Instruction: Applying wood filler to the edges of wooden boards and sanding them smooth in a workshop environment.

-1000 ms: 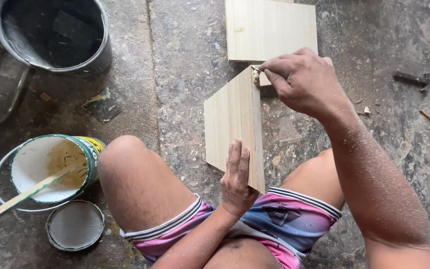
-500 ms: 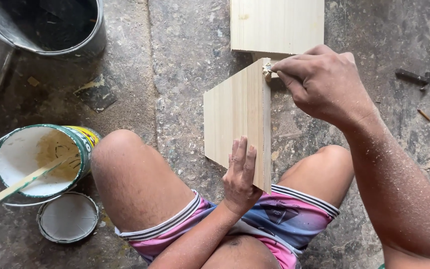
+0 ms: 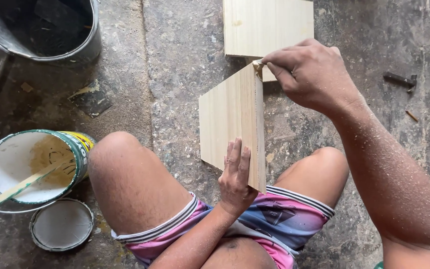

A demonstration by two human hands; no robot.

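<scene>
Head view: left hand (image 3: pixel 235 177) flat, steadying upright wooden panel (image 3: pixel 230 117); right hand (image 3: pixel 307 74) grip pinched at panel's top corner.

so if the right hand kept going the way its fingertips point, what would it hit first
Probably the top corner of the upright wooden panel, which the right hand already touches; past it, bare concrete floor. Depth is hard to judge.

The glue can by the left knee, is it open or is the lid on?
Open. The can shows its pale inside with a stick resting in it; its round lid lies on the floor beside it.
</scene>
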